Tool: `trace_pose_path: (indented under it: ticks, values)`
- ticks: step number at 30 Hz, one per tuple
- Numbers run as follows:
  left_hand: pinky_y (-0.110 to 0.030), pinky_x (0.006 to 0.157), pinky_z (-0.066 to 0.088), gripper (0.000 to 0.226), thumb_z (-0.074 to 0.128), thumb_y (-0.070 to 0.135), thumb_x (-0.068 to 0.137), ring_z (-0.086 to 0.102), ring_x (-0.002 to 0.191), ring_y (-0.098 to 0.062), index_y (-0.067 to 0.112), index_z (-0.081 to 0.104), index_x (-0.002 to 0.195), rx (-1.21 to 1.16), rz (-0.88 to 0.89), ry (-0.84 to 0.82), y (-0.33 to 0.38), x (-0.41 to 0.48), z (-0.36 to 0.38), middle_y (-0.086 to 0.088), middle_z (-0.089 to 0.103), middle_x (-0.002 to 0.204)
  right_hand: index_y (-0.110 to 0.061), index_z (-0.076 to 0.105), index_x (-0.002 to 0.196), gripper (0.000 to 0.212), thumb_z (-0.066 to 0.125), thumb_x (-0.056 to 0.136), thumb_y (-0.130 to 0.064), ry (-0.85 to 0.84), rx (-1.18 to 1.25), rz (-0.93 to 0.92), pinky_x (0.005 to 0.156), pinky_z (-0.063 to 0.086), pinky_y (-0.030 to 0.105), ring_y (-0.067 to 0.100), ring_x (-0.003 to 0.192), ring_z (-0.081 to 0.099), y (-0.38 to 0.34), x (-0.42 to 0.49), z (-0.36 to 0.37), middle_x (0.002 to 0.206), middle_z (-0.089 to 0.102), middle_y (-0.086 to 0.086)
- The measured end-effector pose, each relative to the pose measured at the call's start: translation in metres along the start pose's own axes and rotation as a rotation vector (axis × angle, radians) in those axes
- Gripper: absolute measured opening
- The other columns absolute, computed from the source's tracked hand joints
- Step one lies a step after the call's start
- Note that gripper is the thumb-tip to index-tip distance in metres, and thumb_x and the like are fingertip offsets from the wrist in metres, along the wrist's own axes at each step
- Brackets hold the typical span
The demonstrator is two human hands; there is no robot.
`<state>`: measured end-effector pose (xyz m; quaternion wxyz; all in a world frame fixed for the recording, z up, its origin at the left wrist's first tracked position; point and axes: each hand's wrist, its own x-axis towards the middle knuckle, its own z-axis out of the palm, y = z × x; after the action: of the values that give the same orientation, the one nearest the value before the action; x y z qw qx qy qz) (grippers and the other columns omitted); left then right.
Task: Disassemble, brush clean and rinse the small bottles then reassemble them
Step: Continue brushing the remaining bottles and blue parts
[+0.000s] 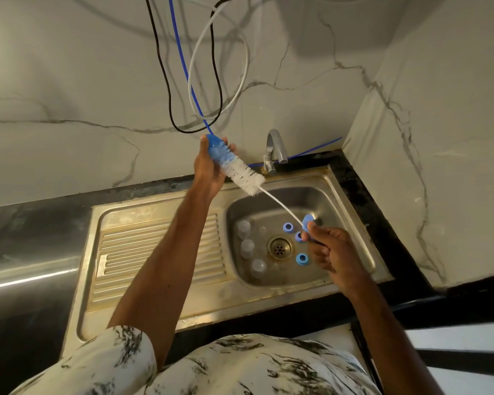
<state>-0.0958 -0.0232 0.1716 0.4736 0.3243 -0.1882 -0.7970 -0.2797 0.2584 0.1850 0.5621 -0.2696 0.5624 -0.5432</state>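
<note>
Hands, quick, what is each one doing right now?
Left hand: gripping the bristle end of the bottle brush.
Right hand: fingers pinching the handle end of the same brush.

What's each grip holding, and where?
One bottle brush: left grip wraps its blue bristle tip, right grip pinches the blue handle end.

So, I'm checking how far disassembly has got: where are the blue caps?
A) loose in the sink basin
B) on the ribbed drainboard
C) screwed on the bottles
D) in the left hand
A: three blue caps lie loose in the sink basin beside the drain, apart from the clear bottles.
</note>
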Motion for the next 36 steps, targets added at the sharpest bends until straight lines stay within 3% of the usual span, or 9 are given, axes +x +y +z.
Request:
trace_pose_path:
  ticks: [4,9,12,16,21,24,28,31,36]
  values:
    - [-0.04,0.094,0.054,0.048,0.056,0.049,0.099,0.069,0.093,-0.025,0.003,0.061,0.111,0.016,0.066,-0.065,-0.006,-0.004,0.011,-0.013,0.067,0.103,-0.013,0.056,0.081,0.025,0.06,0.096,-0.032,-0.209,0.389,0.293,0.031,0.014,0.017,0.002,0.036,0.023,0.003,0.009,-0.003,0.049,0.03,-0.009]
    - [-0.039,0.084,0.058,0.047,0.052,0.048,0.103,0.07,0.087,-0.025,0.003,0.062,0.108,0.012,0.121,0.013,-0.001,-0.002,0.012,-0.016,0.07,0.099,-0.01,0.063,0.08,0.026,0.088,0.077,-0.017,-0.383,0.696,0.477,0.026,0.024,0.015,0.002,0.037,0.021,0.01,0.01,-0.009,0.046,0.037,-0.01]
    - [-0.042,0.091,0.058,0.044,0.054,0.046,0.102,0.072,0.09,-0.024,0.004,0.063,0.109,0.15,0.127,0.05,-0.015,-0.004,0.017,-0.009,0.074,0.095,-0.006,0.071,0.085,0.023,0.069,0.092,-0.028,-0.041,0.255,0.258,0.034,0.022,0.014,0.002,0.038,0.034,-0.001,0.004,0.004,0.05,0.046,-0.003]
    - [-0.044,0.087,0.059,0.042,0.055,0.042,0.102,0.07,0.089,-0.025,0.003,0.057,0.118,0.158,0.054,0.123,-0.014,-0.005,0.02,-0.01,0.068,0.101,-0.022,0.081,0.084,0.018,0.07,0.095,-0.032,0.347,-0.699,-0.428,0.061,0.054,0.023,0.002,0.06,0.069,0.005,0.003,0.0,0.068,0.075,-0.01]
    - [-0.051,0.098,0.055,0.031,0.057,0.041,0.102,0.07,0.095,-0.028,0.01,0.057,0.098,0.432,0.06,0.226,-0.02,-0.004,0.025,-0.01,0.07,0.098,-0.026,0.079,0.102,0.024,0.067,0.09,-0.043,0.559,-1.173,-0.575,0.062,0.056,0.031,0.007,0.066,0.068,0.01,0.012,-0.017,0.076,0.075,-0.012]
    - [-0.054,0.099,0.054,0.035,0.061,0.039,0.1,0.071,0.097,-0.027,0.007,0.058,0.114,0.266,0.02,0.184,-0.021,-0.006,0.022,-0.01,0.071,0.101,-0.022,0.078,0.082,0.025,0.066,0.095,-0.039,0.42,-0.882,-0.496,0.053,0.052,0.028,0.007,0.053,0.063,0.009,0.012,-0.01,0.064,0.071,-0.005]
    - [-0.049,0.097,0.055,0.047,0.058,0.043,0.1,0.072,0.103,-0.028,0.006,0.055,0.129,-0.034,-0.106,0.001,-0.02,-0.01,0.018,-0.009,0.074,0.101,-0.012,0.06,0.077,0.029,0.058,0.101,-0.029,-0.061,0.193,0.226,0.037,0.022,0.018,0.004,0.038,0.031,0.002,0.002,0.001,0.048,0.047,-0.002]
    - [-0.044,0.091,0.059,0.043,0.052,0.045,0.104,0.071,0.102,-0.026,0.005,0.058,0.118,-0.074,-0.096,-0.04,-0.02,-0.013,0.02,-0.008,0.072,0.1,-0.013,0.06,0.078,0.021,0.07,0.093,-0.023,-0.254,0.71,0.485,0.033,0.024,0.015,0.002,0.038,0.029,0.0,0.001,-0.006,0.045,0.041,-0.008]
    - [-0.051,0.094,0.056,0.03,0.06,0.037,0.101,0.071,0.095,-0.027,0.009,0.057,0.112,0.128,-0.002,0.104,-0.019,-0.015,0.024,-0.01,0.071,0.1,-0.022,0.081,0.084,0.012,0.075,0.089,-0.032,0.435,-0.642,-0.252,0.063,0.055,0.029,0.003,0.062,0.068,0.015,0.004,0.002,0.071,0.075,-0.01]
